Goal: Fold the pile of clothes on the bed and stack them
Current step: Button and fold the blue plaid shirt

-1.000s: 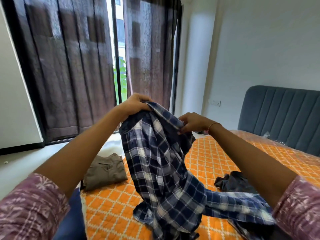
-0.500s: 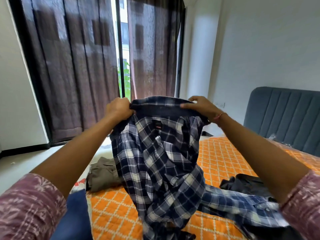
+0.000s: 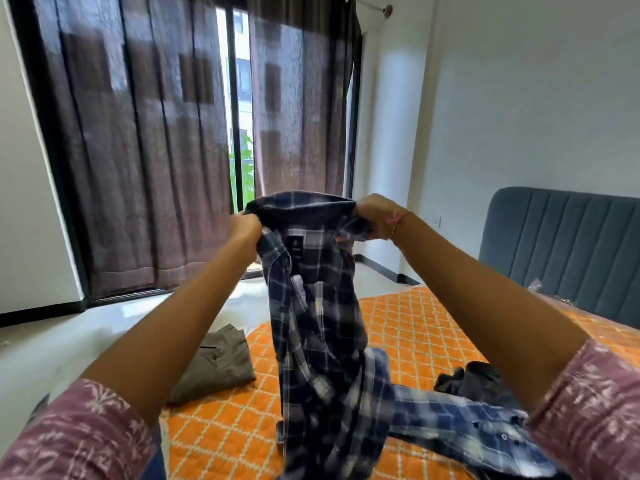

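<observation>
Navy plaid shirt (image 3: pixel 311 306) held up at centre, collar stretched between both hands, lower part hanging to orange quilted bed (image 3: pixel 415 323). Left hand (image 3: pixel 246 226) fist closed on collar end; right hand (image 3: pixel 375 216) gripping other end. Folded olive garment (image 3: pixel 218 362) at 8 o'clock on bed; dark garment (image 3: pixel 481 379) at 4 o'clock.

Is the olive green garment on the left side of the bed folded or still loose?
Folded. The olive garment lies flat as a compact rectangle on the orange bedspread, apart from the plaid shirt held up by both hands.
</observation>
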`<act>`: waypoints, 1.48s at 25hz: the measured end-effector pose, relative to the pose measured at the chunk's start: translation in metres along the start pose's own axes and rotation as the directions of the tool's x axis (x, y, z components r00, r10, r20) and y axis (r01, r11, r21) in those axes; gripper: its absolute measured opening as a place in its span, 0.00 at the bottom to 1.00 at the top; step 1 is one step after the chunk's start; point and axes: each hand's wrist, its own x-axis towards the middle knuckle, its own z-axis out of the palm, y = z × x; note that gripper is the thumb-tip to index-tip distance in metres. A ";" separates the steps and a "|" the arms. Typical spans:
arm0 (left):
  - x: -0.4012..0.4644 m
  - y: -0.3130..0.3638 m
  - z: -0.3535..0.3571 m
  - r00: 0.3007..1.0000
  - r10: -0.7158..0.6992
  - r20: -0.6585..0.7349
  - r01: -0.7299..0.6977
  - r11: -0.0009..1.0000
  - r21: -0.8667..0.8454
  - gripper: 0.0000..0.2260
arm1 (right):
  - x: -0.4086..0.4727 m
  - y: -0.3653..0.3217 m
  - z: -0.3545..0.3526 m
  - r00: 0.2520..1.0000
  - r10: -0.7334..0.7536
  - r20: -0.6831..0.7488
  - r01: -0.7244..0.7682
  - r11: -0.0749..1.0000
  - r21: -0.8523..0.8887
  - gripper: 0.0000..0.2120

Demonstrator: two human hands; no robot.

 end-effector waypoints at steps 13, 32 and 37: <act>-0.045 0.018 0.033 0.783 0.576 0.236 -0.622 0.710 0.329 0.05 | -0.014 0.030 0.025 0.742 -0.655 -0.142 0.621 0.752 -0.223 0.26; -0.019 -0.015 -0.006 0.964 0.255 0.075 -0.244 0.961 -0.128 0.12 | -0.033 0.053 0.084 0.966 0.205 -0.158 0.090 0.305 0.948 0.16; -0.019 -0.012 0.000 0.962 0.250 0.107 -0.232 0.960 -0.155 0.13 | -0.019 0.056 0.088 0.930 -0.031 -0.366 0.192 0.890 0.413 0.22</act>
